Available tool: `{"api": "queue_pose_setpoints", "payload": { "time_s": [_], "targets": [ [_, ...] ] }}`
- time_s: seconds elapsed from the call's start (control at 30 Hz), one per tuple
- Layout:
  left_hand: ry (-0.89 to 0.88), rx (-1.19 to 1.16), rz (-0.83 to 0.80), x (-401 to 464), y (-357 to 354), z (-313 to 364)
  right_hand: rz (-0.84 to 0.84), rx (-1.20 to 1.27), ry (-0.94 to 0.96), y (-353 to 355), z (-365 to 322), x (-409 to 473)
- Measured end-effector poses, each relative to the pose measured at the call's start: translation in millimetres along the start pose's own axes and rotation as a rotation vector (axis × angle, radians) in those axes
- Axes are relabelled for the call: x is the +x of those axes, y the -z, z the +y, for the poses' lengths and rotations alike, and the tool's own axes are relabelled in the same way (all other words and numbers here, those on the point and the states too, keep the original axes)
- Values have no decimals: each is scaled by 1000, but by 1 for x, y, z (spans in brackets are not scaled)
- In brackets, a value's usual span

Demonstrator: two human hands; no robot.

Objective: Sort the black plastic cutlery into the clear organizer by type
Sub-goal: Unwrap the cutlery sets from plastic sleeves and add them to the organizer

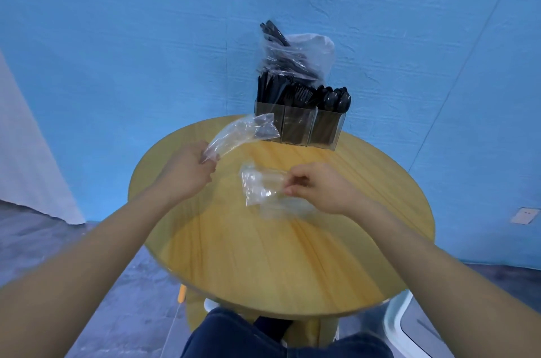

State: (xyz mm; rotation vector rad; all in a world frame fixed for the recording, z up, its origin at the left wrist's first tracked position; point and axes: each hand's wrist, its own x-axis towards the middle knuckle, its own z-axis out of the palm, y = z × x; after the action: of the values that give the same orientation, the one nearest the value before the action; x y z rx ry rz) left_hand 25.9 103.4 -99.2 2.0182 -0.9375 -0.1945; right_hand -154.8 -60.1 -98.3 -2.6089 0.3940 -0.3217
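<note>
The clear organizer (298, 129) stands at the far edge of the round wooden table (281, 255), its three compartments holding black knives (268, 89), forks (300, 95) and spoons (336, 100). Behind it a clear plastic bag (295, 57) holds more black cutlery. My left hand (187, 173) grips an empty clear wrapper (243, 132), lifted toward the organizer. My right hand (319, 189) pinches another crumpled clear wrapper (262, 187) just above the tabletop.
A blue wall rises right behind the table. A white chair (409, 325) shows at the lower right and my knees in dark trousers (263, 337) sit under the near edge. A wall socket (525, 215) is at the right.
</note>
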Motion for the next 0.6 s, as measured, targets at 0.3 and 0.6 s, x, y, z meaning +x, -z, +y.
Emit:
{"api": "queue_pose_setpoints", "payload": {
  "time_s": [0.3,0.6],
  "targets": [
    [67,-115,9,7,-2,-12,-224,-237,-169,-10,16,50],
    [74,-128,-14,7,-12,-10,-428,-311,-155,-6,29,26]
  ]
}}
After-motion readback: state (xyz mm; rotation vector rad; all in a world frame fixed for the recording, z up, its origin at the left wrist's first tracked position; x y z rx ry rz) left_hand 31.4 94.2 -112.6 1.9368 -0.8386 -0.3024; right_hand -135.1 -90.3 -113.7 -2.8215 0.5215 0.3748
